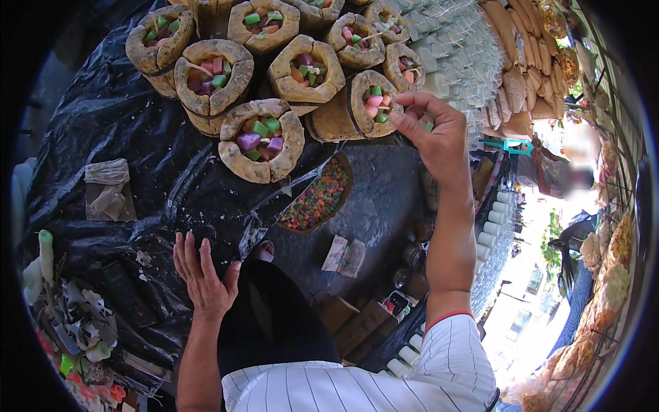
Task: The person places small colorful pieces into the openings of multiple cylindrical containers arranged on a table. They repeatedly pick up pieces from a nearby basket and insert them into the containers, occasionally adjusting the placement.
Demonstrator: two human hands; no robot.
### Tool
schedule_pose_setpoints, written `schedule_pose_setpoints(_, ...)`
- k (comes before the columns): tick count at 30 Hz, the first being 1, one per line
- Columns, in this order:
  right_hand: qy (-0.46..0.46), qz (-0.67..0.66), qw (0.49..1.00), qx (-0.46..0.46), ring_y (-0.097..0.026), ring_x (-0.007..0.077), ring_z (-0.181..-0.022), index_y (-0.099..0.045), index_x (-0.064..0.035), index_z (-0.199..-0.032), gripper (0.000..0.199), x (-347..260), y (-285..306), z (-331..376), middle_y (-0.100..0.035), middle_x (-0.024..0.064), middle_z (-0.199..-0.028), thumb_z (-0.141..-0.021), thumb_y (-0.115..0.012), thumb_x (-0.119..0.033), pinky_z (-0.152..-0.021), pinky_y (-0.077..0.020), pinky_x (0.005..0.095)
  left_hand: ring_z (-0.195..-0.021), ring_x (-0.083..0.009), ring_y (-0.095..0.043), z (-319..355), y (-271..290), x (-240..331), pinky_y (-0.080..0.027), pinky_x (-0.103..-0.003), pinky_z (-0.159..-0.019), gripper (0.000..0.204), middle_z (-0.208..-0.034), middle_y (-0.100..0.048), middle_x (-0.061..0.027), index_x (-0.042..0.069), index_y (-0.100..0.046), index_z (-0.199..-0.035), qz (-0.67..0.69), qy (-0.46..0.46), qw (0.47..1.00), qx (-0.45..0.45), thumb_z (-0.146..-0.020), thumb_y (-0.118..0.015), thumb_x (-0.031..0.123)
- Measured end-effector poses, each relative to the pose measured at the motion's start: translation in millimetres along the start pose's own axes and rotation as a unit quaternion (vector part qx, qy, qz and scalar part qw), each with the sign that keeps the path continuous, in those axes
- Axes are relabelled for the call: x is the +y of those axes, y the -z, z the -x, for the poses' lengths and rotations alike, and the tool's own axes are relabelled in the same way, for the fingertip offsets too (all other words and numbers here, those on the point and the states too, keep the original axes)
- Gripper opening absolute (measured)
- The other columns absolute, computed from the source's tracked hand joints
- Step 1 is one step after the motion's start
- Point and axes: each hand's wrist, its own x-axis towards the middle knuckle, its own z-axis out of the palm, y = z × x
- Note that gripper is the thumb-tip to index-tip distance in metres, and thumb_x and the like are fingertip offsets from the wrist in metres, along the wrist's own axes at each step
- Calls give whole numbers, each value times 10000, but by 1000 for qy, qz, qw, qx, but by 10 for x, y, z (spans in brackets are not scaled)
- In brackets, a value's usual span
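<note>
**Daylight (498,326) Floods Open-Sided Work Area**

Glare pours in from the right, where green foliage (553,240) shows outside. A worn, dark grey floor (384,178) lies below a work surface draped in creased, glossy black plastic sheeting (62,185).

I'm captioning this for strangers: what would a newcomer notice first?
Probably the rough tan molds, clustered at the top and holding pink, green and purple chunks. The right hand at one mold's rim also stands out, as does the heap of multicoloured bits near the centre.
</note>
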Motion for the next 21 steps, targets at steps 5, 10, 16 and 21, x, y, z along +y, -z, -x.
schedule_pose_setpoints(5, 39, 54, 998, 9, -647, 68, -810, -820, 22, -1092, 204, -5, -162, -64, -732, -6, -837, -981, -840, -149, -790, -534, 263, -1543, -566, -374, -9, -1, 2, -305, -672, -1247, 747, -1645, -402, -336, -22, -432, -1590, -5, -7, 1000, -6, -1112, -557, 537)
schedule_pose_setpoints(10, 41, 97, 993, 48, -641, 75, -800, -819, 19, -1078, 195, -22, -176, -110, -745, 15, -843, -965, -850, -137, -781, -532, 268, -1541, -574, -369, -11, 4, 5, -305, -679, -1243, 738, -1639, -401, -345, -20, -440, -1583, 0, -7, 1000, -7, -1111, -557, 535)
schedule_pose_setpoints(16, -27, 81, 996, 39, -572, 42, -731, -814, 8, -1108, 177, -44, -192, 28, -716, -15, -820, -979, -826, -113, -706, -496, 252, -1537, -585, -367, -3, 14, 2, -301, -696, -1241, 735, -1628, -397, -354, 0, -425, -1594, 6, -4, 1000, -14, -1104, -578, 525)
schedule_pose_setpoints(21, 22, 43, 999, 10, -620, 60, -708, -825, -30, -1105, 157, -30, -205, -16, -696, 24, -718, -979, -797, -119, -674, -509, 295, -1537, -585, -368, -3, 23, 13, -305, -696, -1241, 730, -1631, -395, -351, 0, -427, -1592, -2, -2, 1000, -18, -1104, -578, 522)
